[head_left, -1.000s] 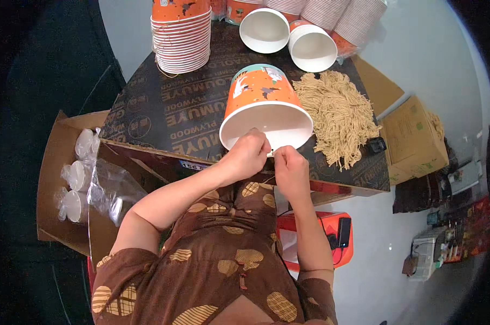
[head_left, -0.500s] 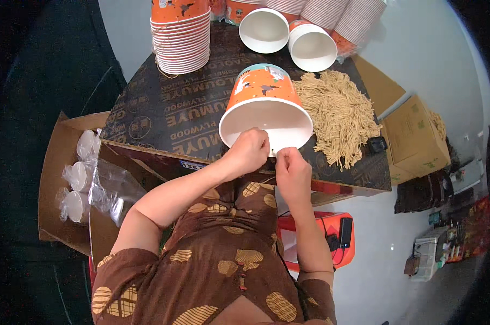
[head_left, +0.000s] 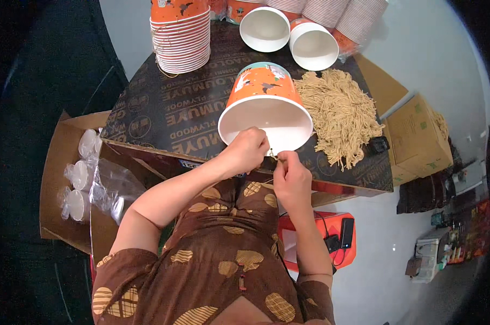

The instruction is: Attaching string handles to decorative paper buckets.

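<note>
Fingers of the left hand (head_left: 248, 151) pinch the near rim of an orange paper bucket (head_left: 265, 105) lying tipped at the middle of the dark printed board (head_left: 163, 116); the right hand (head_left: 292, 176) nips a thin tan string (head_left: 272, 156) at that rim. Judging by this, the handle is only partly fitted. At 3 o'clock lies a fibrous cord heap (head_left: 339, 111); at 11 o'clock a smooth nested bucket stack (head_left: 181, 32) waits.

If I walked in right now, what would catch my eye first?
Probably the big orange paper bucket with a white inside, lying on its side at the middle of the dark printed board, its mouth toward the person. The left hand and right hand meet at its rim, pinching something thin. Just right of it sprawls a heap of tan string.
</note>
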Motion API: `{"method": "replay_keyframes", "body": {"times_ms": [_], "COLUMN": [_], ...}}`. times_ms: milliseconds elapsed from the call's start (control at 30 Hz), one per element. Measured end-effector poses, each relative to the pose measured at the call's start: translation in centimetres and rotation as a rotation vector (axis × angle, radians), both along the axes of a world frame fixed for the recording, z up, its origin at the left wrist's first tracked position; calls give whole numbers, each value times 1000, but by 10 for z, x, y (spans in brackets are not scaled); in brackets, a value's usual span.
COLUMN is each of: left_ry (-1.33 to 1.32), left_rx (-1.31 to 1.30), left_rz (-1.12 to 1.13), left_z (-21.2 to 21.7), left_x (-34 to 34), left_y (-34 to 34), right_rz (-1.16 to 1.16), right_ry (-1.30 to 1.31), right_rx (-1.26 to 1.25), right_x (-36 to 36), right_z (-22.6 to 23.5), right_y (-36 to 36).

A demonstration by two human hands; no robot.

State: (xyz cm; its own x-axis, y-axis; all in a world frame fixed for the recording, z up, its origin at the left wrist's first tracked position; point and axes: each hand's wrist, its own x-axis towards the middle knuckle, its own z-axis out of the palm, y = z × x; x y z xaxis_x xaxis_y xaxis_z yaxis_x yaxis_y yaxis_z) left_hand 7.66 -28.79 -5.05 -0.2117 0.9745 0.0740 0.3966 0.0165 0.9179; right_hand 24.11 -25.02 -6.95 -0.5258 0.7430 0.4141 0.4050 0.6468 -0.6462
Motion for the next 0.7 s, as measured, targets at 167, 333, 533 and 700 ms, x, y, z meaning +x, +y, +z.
{"method": "replay_keyframes", "body": {"times_ms": [167,333,533,700], "left_ry": [10,63,96,121], "left_rx": [28,76,2,131], "left_rz": [7,16,10,-12], "left_z": [-1,-7,-4,-13], "left_x": [-1,-1,-4,-5], "left_y": [-1,1,-1,-2], "right_rz": [-10,-45,-79,-87], "right_ry": [-62,-117,-99,-78], "right_rx": [61,206,288,262], "right_x": [2,-2,-10,-14], "right_z": [0,-2,1,1], "right_y": [-5,-6,-6,-5]}}
